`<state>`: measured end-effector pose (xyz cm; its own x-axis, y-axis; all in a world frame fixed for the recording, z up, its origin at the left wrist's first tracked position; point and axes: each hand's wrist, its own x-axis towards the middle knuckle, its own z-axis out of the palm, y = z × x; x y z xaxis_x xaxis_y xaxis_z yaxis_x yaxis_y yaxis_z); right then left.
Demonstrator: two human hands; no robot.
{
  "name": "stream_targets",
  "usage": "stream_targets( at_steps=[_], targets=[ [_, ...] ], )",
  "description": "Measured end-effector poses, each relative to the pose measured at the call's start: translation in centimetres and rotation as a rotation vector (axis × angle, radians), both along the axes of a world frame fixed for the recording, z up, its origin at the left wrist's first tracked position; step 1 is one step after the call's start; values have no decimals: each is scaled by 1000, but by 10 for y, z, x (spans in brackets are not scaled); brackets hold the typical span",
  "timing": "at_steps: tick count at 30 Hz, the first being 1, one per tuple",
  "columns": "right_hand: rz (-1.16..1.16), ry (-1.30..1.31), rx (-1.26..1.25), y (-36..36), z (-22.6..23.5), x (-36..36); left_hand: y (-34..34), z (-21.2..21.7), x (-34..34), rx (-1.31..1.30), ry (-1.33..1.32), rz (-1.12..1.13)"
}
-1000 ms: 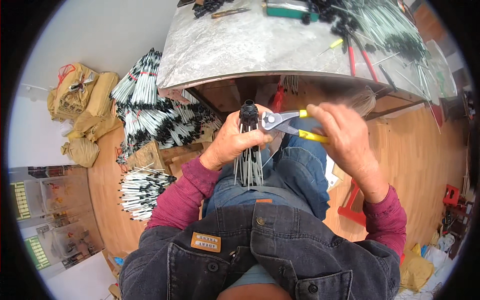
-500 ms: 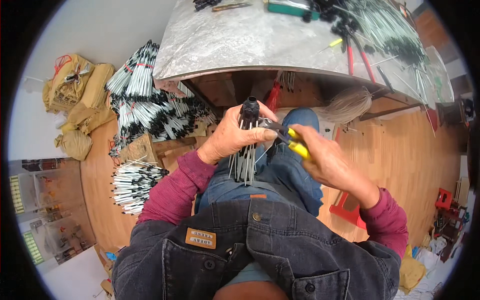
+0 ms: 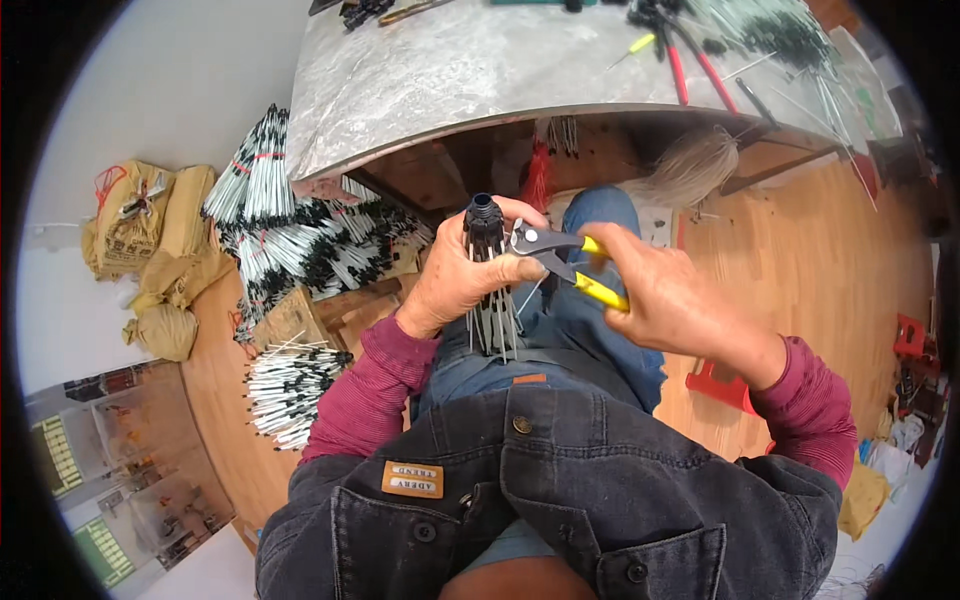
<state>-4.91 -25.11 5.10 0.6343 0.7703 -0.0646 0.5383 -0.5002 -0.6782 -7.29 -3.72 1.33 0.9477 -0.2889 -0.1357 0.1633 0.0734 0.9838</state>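
My left hand (image 3: 452,280) is wrapped round a black ribbed fitting (image 3: 484,222) with an open round top. Many thin pale rods (image 3: 492,325) hang down from it over my lap. In my right hand (image 3: 672,296) is a pair of pliers (image 3: 555,245) with yellow grips and dark jaws. The jaws are at the right side of the fitting, close by my left thumb and fingers. Whether they pinch anything there is hard to make out. One pale rod slants out below the jaws.
Ahead stands a grey marbled table (image 3: 430,75) with red-handled pliers (image 3: 690,60) and a yellow-handled screwdriver (image 3: 632,50). Bundles of black-tipped white rods (image 3: 270,250) are stacked at the left, near a loose rod pile (image 3: 293,392) and brown sacks (image 3: 150,225). A red stool (image 3: 722,388) is right.
My view has shifted, so the table sits higher in the picture. The pliers have turned, and their jaws now show more fully beside the fitting. Both hands keep their hold.
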Motion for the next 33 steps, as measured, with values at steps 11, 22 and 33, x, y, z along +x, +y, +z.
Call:
stream_targets(
  at_steps=[11,22,33],
  targets=[
    [272,1935,288,-25,-44,3,-4,2,-6,20,-113,-111],
    [-36,1428,177,-19,-14,9,0,-19,4,9,-85,-103],
    [92,466,-24,-14,-8,17,-3,-20,8,41,-107,31]
  ],
)
